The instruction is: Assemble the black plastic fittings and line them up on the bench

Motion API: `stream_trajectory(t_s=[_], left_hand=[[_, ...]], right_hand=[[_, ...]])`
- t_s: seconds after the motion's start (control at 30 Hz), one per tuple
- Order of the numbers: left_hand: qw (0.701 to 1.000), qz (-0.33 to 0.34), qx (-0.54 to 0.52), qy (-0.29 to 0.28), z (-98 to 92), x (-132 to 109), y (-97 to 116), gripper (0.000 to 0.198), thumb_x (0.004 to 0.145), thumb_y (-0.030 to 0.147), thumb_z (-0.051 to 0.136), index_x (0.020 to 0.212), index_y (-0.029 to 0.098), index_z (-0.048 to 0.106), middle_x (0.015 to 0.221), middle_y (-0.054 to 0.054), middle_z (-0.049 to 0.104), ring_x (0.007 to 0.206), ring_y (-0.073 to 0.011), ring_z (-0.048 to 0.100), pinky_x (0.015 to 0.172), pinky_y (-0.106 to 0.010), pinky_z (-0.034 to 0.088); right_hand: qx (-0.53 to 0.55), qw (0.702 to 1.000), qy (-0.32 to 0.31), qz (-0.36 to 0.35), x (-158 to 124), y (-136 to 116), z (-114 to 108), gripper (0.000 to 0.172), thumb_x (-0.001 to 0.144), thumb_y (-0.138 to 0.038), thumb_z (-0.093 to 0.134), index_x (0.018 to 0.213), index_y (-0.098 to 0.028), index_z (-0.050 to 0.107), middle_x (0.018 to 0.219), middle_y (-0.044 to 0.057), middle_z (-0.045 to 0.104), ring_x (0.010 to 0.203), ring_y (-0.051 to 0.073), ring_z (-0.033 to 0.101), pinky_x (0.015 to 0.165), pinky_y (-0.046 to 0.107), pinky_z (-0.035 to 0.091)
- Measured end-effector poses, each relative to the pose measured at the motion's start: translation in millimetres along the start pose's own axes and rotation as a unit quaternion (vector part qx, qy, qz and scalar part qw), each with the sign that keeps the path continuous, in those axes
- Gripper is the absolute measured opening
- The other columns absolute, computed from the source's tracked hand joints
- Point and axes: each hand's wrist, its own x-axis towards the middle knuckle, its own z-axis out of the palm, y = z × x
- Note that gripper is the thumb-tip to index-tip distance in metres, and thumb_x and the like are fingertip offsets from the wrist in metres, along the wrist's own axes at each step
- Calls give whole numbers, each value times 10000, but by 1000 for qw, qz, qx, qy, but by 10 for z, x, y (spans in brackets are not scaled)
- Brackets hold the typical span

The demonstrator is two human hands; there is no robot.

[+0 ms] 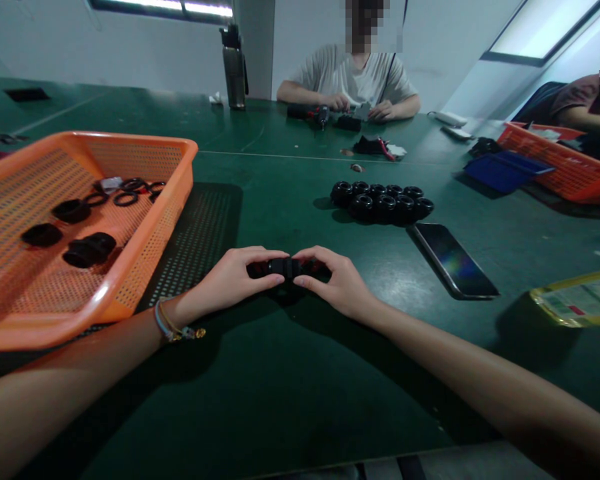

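Observation:
Both hands meet over the green table, gripping one small black ribbed part from its two sides. My left hand, with bracelets at the wrist, pinches its left end between thumb and fingers. On the right end, my right hand does the same. The fingers hide much of the part, so its exact kind is unclear. Beyond my right hand stands a tight group of several glossy black round fittings. To the left, an orange perforated basket holds black rings and black cylindrical parts.
A smartphone lies right of the black fittings, with a yellow-edged pack farther right. A blue tray and another orange basket stand back right. Across the table sit a co-worker, a power drill and a bottle.

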Motion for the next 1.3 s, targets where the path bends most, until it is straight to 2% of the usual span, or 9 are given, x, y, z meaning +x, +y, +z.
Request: stream_trajectory(t_s=[0.77, 1.13, 1.3], left_hand=[[1000, 5, -4, 3, 2, 6, -7, 393, 761, 337, 600, 1101, 147, 656, 907, -48, 667, 819, -181, 605, 752, -279, 457], [1000, 10, -2, 9, 6, 1, -22, 384, 761, 343, 602, 1101, 172, 657, 901, -35, 671, 788, -172, 601, 747, -285, 464], [1000, 3, -5, 6, 1, 1, -3, 391, 763, 345, 597, 1106, 167, 656, 921, -42, 672, 819, -181, 607, 766, -289, 467]], right_hand=[[-8, 1000, 0, 13, 9, -3, 6, 146, 776, -190, 631, 922, -187, 627, 892, 35, 674, 825, 163, 604, 729, 313, 479], [-14, 1000, -4, 20, 10, 17, 14, 119, 795, -205, 606, 912, -184, 625, 870, 36, 669, 808, 163, 590, 711, 313, 468], [19, 1000, -5, 4, -7, 8, 6, 253, 753, -197, 638, 997, -200, 573, 947, 40, 652, 855, 167, 598, 734, 320, 476]])
